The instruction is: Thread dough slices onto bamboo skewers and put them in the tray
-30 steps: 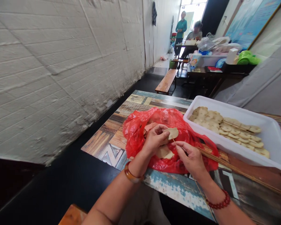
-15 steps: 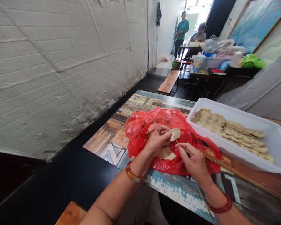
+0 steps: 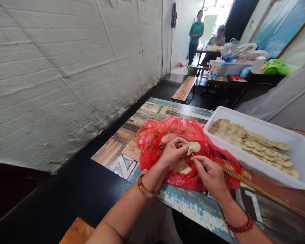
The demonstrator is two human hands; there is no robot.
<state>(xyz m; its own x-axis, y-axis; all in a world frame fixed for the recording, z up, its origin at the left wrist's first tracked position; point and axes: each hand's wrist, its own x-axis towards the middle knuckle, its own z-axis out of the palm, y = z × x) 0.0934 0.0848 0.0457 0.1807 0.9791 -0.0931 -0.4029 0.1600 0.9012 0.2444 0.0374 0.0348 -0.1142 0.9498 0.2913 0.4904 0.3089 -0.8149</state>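
Note:
My left hand (image 3: 173, 152) pinches a thin, pale, rounded slice (image 3: 194, 147) by its near edge, above an opened red plastic bag (image 3: 152, 134). What food the slice is cut from, I cannot tell. Between the thumb and fingers of my right hand (image 3: 210, 174) is a thin wooden skewer (image 3: 223, 218), whose tip meets the slice's lower edge; its rear end runs down past my wrist. More pale slices (image 3: 182, 167) lie on the bag beneath my hands. Pinkish-brown pieces (image 3: 167, 138) show behind my left fingers, partly hidden.
A white plastic bin (image 3: 259, 122) at right holds rows of skewered slices (image 3: 266, 145). Loose skewers (image 3: 256, 185) lie between bag and bin on the patterned table (image 3: 127, 135). Beyond are a wooden bench (image 3: 185, 88), a cluttered table, and two people, one standing, one seated.
The pale slice has shifted slightly right and tilted at the skewer tip, its outline now wider and flatter. Both hands keep their grips. In the back, the standing person has changed posture slightly.

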